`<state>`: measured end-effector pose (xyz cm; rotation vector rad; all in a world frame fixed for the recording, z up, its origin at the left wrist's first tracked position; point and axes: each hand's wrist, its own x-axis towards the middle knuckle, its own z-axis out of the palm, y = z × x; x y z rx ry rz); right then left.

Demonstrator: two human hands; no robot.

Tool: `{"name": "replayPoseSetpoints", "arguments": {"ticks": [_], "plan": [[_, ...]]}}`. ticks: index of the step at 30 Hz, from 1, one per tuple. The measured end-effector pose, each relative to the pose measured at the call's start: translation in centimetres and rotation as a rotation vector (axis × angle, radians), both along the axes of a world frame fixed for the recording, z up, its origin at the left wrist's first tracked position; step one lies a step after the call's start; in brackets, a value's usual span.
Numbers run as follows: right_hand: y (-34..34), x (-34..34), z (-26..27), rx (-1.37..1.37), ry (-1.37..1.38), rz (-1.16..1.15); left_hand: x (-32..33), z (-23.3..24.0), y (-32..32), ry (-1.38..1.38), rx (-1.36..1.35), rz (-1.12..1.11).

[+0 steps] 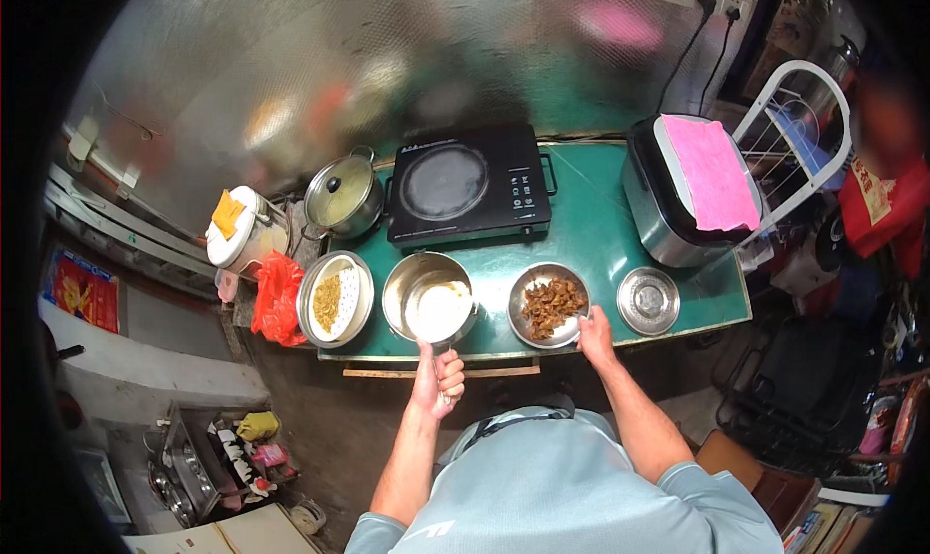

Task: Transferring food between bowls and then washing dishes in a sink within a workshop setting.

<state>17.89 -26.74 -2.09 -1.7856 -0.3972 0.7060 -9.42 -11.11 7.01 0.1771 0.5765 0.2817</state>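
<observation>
My left hand (439, 381) is closed around the handle of a steel pot (397, 292) near the table's front edge. Glare hides much of the pot's inside. To its right, my right hand (596, 336) grips the rim of a steel bowl (517, 314) with brown chopped food (552, 303) in it. At the left stands a larger metal bowl (306, 314) with a white strainer (350, 303) holding yellowish-brown food bits. A small round steel lid or dish (648, 301) lies right of my right hand.
Behind the pot is a black electric cooktop (472, 183). A lidded pot (344, 194), a red plastic bag (278, 300) and a white-lidded container (236, 227) are at the left. A steel-sided appliance with a pink cloth (712, 173) stands at the right of the green table (581, 191).
</observation>
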Motion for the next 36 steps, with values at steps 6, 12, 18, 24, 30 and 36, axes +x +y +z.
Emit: {"name": "replayPoseSetpoints", "arguments": {"ticks": [6, 12, 18, 24, 30, 36], "plan": [[-1.2, 1.1, -0.8, -0.064, 0.035, -0.061, 0.1, -1.7, 0.6, -0.006, -0.011, 0.001], [-2.1, 1.5, -1.2, -0.07, 0.032, -0.058, 0.1, -3.4, 1.0, 0.009, -0.032, 0.019], [-2.4, 1.3, -0.7, -0.072, 0.043, -0.039, -0.6, -4.5, 1.4, -0.067, -0.028, -0.008], [-3.0, 1.1, -0.9, -0.045, 0.07, -0.043, -2.7, -5.2, 1.5, -0.134, -0.121, -0.064], [-3.2, 1.1, -0.9, -0.063, 0.063, -0.048, -4.6, -5.2, 1.3, -0.143, -0.15, -0.09], [-3.2, 1.1, -0.2, -0.044, 0.075, -0.062, -4.5, -5.2, 1.3, -0.175, -0.177, -0.072]]}}
